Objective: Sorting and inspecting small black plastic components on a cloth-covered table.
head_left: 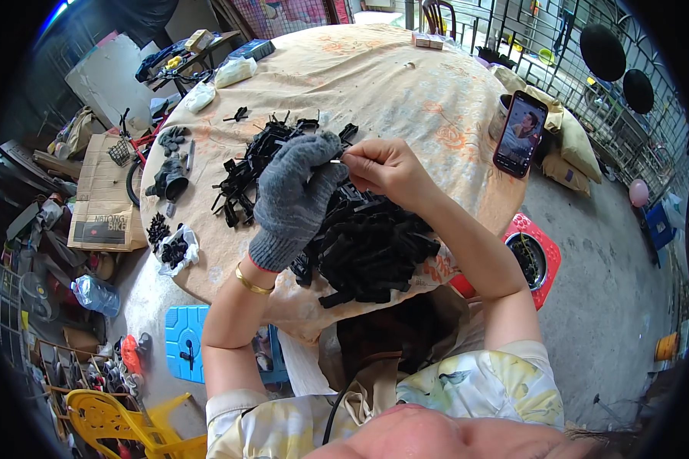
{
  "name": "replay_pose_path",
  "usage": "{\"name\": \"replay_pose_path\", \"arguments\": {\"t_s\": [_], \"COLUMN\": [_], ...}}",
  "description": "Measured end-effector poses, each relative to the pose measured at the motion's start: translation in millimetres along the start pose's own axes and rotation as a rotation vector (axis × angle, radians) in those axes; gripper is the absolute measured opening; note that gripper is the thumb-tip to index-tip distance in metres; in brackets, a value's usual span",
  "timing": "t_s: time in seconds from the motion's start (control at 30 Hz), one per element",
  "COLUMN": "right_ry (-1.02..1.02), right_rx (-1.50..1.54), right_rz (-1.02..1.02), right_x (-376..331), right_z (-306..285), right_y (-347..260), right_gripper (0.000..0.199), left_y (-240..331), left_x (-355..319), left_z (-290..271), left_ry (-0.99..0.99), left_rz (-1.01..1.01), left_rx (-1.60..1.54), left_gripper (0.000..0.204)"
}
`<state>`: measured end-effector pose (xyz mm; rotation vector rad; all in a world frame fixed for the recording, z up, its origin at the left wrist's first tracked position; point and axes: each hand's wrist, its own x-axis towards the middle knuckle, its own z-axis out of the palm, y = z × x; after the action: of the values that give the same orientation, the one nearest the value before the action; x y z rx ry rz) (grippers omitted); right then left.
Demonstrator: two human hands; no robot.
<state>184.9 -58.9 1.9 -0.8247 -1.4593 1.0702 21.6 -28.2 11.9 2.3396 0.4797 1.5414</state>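
Observation:
My left hand (295,191), in a grey knitted glove, is closed with its fingertips raised over the table; what it grips is mostly hidden. My bare right hand (383,172) pinches close against those fingertips. A small, thin, pale piece (337,161) shows between the two hands, too small to name. Beneath my right hand and wrist lies a heap of black elongated parts (375,249), near the table's front edge. Behind and left of my glove spreads a looser pile of black pieces with thin prongs (245,172).
A patterned cloth covers the round table (375,84). At its left lie a dark glove (168,180) and a white bag of small black parts (178,251). A phone (521,134) stands upright at the right edge. Below are a red stool (545,256) and a blue plastic stool (184,329).

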Motion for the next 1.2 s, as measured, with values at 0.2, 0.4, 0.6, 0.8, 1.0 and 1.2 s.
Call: {"name": "replay_pose_path", "arguments": {"t_s": [0.2, 0.4, 0.6, 0.8, 1.0, 1.2], "right_ry": [-0.01, 0.193, 0.16, 0.157, 0.142, 0.053], "right_rx": [-0.039, -0.34, -0.29, -0.105, -0.168, 0.099], "right_rz": [0.015, -0.353, -0.479, -0.379, -0.104, 0.078], "right_x": [0.7, 3.1, 2.0, -3.5, -0.3, 2.0], "right_z": [1.0, 2.6, -6.7, -3.2, -1.1, -10.9], "right_y": [4.3, 8.4, 0.1, -2.4, -7.9, -3.4], "right_gripper": [0.017, 0.018, 0.01, 0.018, 0.027, 0.02], "left_y": [3.4, -1.8, -1.3, 2.8, 16.9, 2.9], "left_x": [1.0, 2.9, 10.6, 4.1, 0.5, 0.9], "left_z": [-3.6, 5.7, -6.0, -2.5, 4.6, 1.9], "left_ry": [-0.031, 0.115, 0.026, -0.159, -0.222, -0.158], "left_rz": [0.099, -0.225, -0.693, -0.728, -0.334, -0.503], "left_rx": [0.128, -0.461, -1.221, -0.897, -0.498, -0.654], "left_gripper": [0.017, 0.028, 0.035, 0.038, 0.05, 0.04]}}
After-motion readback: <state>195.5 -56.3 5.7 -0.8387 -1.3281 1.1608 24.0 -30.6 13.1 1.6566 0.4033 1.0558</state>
